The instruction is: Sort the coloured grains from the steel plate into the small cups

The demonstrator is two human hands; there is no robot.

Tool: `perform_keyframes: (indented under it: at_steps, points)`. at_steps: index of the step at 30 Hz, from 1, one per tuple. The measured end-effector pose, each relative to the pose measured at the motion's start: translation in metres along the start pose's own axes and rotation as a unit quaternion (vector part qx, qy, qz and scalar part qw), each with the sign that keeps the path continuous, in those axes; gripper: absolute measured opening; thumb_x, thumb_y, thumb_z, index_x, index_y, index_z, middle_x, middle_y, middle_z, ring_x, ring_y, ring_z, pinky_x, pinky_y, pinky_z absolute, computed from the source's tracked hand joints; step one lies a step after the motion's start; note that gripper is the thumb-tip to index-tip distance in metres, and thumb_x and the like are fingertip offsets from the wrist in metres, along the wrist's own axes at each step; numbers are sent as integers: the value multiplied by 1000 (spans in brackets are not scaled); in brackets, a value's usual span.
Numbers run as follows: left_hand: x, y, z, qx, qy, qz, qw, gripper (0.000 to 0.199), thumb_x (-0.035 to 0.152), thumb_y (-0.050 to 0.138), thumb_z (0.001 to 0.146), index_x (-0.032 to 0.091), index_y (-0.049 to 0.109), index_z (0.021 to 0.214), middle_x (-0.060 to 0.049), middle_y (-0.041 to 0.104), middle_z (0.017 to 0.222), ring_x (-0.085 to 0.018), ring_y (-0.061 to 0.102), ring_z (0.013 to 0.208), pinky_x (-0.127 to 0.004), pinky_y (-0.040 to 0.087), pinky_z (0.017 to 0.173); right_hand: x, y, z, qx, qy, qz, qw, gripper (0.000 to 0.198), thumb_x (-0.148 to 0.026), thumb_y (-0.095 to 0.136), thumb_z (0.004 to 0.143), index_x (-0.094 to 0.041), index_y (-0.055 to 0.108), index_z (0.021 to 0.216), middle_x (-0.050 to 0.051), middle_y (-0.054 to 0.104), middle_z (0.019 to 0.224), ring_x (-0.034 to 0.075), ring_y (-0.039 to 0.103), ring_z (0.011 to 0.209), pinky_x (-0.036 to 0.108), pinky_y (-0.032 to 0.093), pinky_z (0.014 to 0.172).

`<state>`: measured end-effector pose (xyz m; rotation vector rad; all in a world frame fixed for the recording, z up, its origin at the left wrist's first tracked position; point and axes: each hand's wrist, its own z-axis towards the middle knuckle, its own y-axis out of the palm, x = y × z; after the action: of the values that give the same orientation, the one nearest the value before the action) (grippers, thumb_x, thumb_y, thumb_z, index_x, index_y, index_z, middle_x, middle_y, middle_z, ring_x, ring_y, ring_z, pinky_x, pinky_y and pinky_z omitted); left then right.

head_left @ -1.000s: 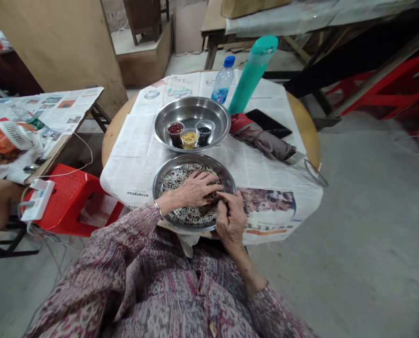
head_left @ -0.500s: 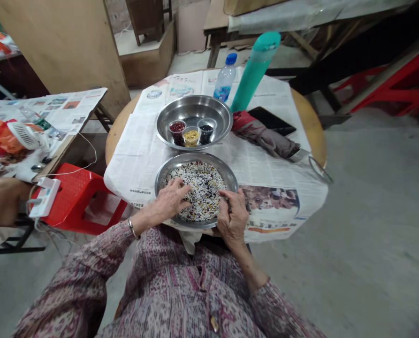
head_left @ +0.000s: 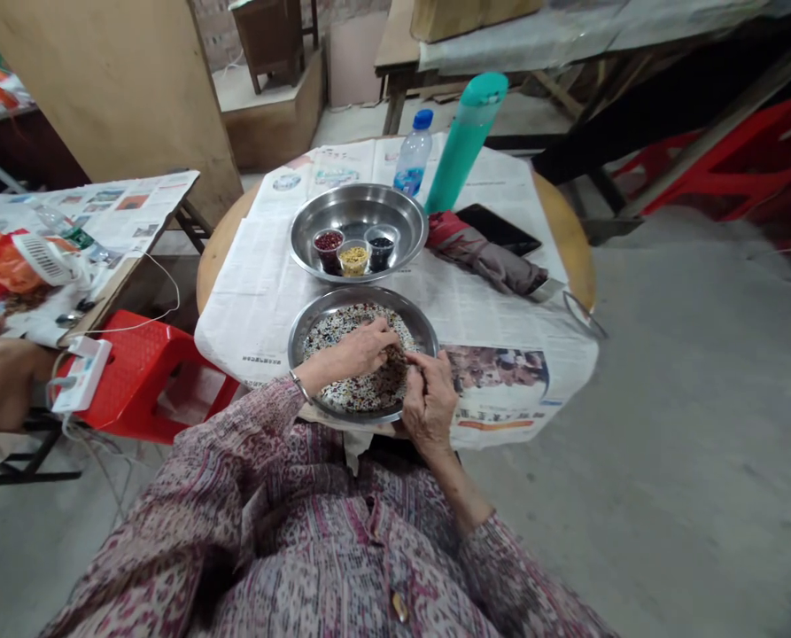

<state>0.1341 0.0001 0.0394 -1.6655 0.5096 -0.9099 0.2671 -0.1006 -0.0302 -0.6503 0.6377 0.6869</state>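
Observation:
A steel basin (head_left: pixel 300 332) in front of me holds a layer of mixed grains (head_left: pixel 348 392), mostly white with dark, red and yellow ones among them. My left hand (head_left: pixel 363 347) reaches across these grains, its fingers bent down and drawn together; anything in them is hidden. At the basin's right edge is my right hand (head_left: pixel 430 399), index finger reaching inward and the other fingers curled, their contents out of sight. The fingertips of both hands are close together. Behind, a second steel basin (head_left: pixel 401 206) contains three clear cups: red beans (head_left: pixel 329 242), yellow grains (head_left: pixel 353 259) and black beans (head_left: pixel 380 247).
Newspaper (head_left: pixel 249 292) covers the round table. Toward the back right are a water bottle (head_left: pixel 414 155), a green flask (head_left: pixel 467 142), a dark phone or tablet (head_left: pixel 501 230) and a folded umbrella (head_left: pixel 484 252). A red stool (head_left: pixel 143 372) with a power strip (head_left: pixel 84 374) stands left, near another person's arm.
My left hand has moved right across the grains, up to the right hand's fingertips. The right hand stays at the basin's edge. The view has shifted slightly.

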Motion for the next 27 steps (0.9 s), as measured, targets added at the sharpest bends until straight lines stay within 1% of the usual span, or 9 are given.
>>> perform_keyframes:
  at_steps: [4,8,11,14,17,19,22,25,27]
  points:
    - [-10,-10,-5,-31,14,-27,999,25,3,52,87,15,68,101,-8,64,104,-20,62,101,-34,49,98,-1,-1,0,2,1,-2,1000,24,-20,47,96,-23,68,107,4,74,102,19,67,97,55,40,114]
    - [-8,-18,-38,-26,9,-37,999,20,5,54,89,17,69,96,-6,67,102,-19,62,100,-35,48,100,-2,-1,0,0,9,0,1000,24,-21,48,95,-23,68,107,4,74,102,20,67,99,57,38,115]
    - [-1,-18,-67,-52,19,-48,997,19,8,55,92,19,69,98,-5,68,105,-18,63,100,-31,49,97,-2,-1,0,-1,12,3,1000,24,-21,48,95,-23,68,106,4,74,101,20,67,98,57,37,115]
    - [7,-14,-83,-57,56,-67,995,23,9,53,96,20,68,109,-3,70,114,-15,62,109,-28,46,101,-2,-2,-1,-4,18,0,1000,24,-22,47,95,-23,69,105,4,74,101,20,67,97,57,37,115]
    - [13,-8,-82,-57,108,-41,992,31,6,49,97,23,68,115,-2,69,124,-15,60,110,-28,45,102,-1,-2,-1,-8,16,-4,1000,24,-22,47,94,-23,68,105,4,75,100,20,67,97,57,38,115]
    - [14,-5,-74,-48,120,2,992,31,7,49,96,24,69,113,-3,66,131,-18,59,109,-31,46,99,-1,-3,-1,-12,16,-9,1000,24,-22,47,94,-23,68,105,4,75,100,20,67,97,57,38,115]
    - [10,-3,-64,-23,77,48,996,30,6,50,94,20,69,113,-7,63,126,-21,56,110,-32,48,95,-2,-4,-1,-13,20,-13,1000,24,-23,47,95,-23,68,104,4,74,100,20,67,96,57,37,115]
    - [1,-8,-64,0,-23,59,998,30,4,45,95,18,68,108,-9,62,115,-21,56,104,-31,49,87,-3,-4,0,-14,22,-10,1000,24,-23,46,95,-23,68,104,4,74,99,20,67,96,57,36,116]
    - [-5,-13,-66,36,-81,69,994,23,10,50,95,18,67,109,-11,59,120,-24,54,109,-34,50,86,-4,-4,0,-17,26,-9,999,23,-23,46,95,-23,68,103,4,74,99,20,66,95,57,36,116]
